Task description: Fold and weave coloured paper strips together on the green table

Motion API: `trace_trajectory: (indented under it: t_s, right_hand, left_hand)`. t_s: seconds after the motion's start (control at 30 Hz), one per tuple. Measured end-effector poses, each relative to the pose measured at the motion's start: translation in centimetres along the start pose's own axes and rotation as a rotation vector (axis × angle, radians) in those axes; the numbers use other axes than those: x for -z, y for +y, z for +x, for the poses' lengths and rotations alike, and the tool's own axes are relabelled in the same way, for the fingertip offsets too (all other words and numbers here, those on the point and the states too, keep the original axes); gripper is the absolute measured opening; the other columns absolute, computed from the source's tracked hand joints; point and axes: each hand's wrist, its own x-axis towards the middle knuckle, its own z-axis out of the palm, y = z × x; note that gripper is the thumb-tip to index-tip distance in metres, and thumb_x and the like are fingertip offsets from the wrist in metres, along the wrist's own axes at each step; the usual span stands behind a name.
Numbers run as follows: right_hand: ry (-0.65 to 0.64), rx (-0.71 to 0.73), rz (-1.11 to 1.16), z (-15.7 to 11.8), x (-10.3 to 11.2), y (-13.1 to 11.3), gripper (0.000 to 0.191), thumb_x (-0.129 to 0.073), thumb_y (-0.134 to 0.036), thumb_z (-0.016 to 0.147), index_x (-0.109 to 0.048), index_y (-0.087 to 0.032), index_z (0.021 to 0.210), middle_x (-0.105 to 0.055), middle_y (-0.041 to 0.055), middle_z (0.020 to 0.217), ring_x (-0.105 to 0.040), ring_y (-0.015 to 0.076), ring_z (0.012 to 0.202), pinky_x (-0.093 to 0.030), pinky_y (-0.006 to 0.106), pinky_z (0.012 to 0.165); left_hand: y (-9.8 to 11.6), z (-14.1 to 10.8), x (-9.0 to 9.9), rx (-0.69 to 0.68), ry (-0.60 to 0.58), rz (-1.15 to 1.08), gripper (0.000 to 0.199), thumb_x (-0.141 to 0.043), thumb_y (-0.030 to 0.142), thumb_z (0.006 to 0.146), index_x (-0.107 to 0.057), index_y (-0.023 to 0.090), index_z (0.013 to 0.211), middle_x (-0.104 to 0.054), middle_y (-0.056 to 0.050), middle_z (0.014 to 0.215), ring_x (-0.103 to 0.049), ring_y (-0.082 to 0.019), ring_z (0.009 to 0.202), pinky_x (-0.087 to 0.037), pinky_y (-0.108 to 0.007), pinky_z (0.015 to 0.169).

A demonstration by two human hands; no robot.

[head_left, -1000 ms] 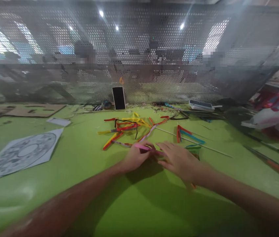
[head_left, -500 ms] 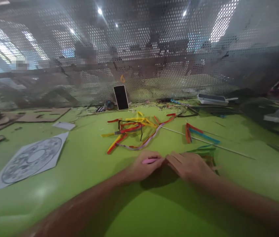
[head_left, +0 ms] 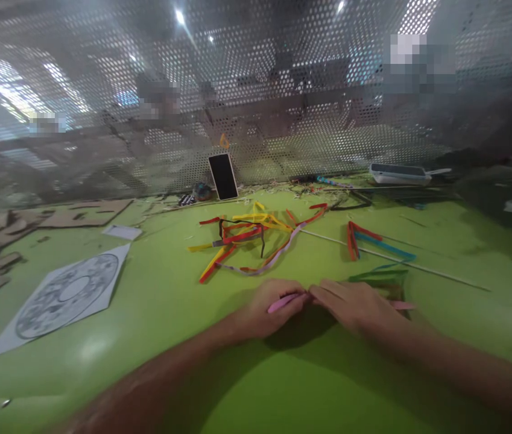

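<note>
A pink strip [head_left: 283,302] pokes out of my left hand [head_left: 270,306], whose fingers are closed around it. Beside it, fingertips nearly meeting, my right hand [head_left: 350,301] is closed with its fingers pressed together on the same strip. A pink end [head_left: 403,305] shows past the right wrist. Partly behind the right hand lie green strips [head_left: 380,274]. Beyond the hands rests a tangle of red, yellow, brown and lilac strips [head_left: 256,232]. Farther right is a folded red and blue strip [head_left: 368,239]. What the fingertips pinch is hidden.
A sheet with a printed ring pattern [head_left: 50,304] lies left, near cut cardboard [head_left: 86,214]. A phone [head_left: 223,176] leans against the perforated metal screen [head_left: 274,138]. A thin stick [head_left: 436,274] crosses the right side. A white tray-like object [head_left: 399,175] stands at the back right.
The view has shifted slightly, so the table's things sit a little farther right. The pink strip in my left hand is tilted more, and its end shows more clearly past my right wrist.
</note>
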Motion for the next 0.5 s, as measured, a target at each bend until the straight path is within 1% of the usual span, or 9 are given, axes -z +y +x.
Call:
trace_trajectory:
  t_s: [0.23, 0.33, 0.5]
  right_hand:
    - [0.000, 0.043, 0.015, -0.6, -1.7, 1.2, 0.044, -0.046, -0.005, 0.085, -0.059, -0.019, 0.124, -0.066, 0.0027, 0.086, -0.060, 0.0137, 0.065, -0.046, 0.024, 0.062]
    - [0.017, 0.045, 0.027, -0.7, -1.8, 1.3, 0.047, -0.044, -0.004, 0.084, -0.058, -0.018, 0.127, -0.066, 0.0033, 0.086, -0.059, 0.0139, 0.065, -0.046, 0.025, 0.061]
    - [0.016, 0.038, 0.070, -0.6, -1.4, 0.7, 0.043, -0.043, -0.004, 0.087, -0.058, -0.019, 0.124, -0.066, 0.0041, 0.088, -0.060, 0.0155, 0.067, -0.047, 0.027, 0.063]
  left_hand:
    - [0.5, -0.1, 0.1, 0.032, -0.010, 0.005, 0.037, -0.040, 0.040, 0.100, -0.058, 0.017, 0.078, -0.059, -0.001, 0.075, -0.050, -0.013, 0.068, -0.040, -0.023, 0.064]
    - [0.6, -0.1, 0.1, 0.047, -0.002, 0.000, 0.036, -0.040, 0.038, 0.099, -0.057, 0.017, 0.076, -0.058, -0.001, 0.074, -0.050, -0.013, 0.068, -0.040, -0.023, 0.065]
    - [0.9, -0.1, -0.1, 0.072, 0.012, -0.041, 0.032, -0.042, 0.035, 0.097, -0.053, 0.017, 0.072, -0.051, 0.001, 0.068, -0.045, -0.012, 0.063, -0.036, -0.023, 0.060]
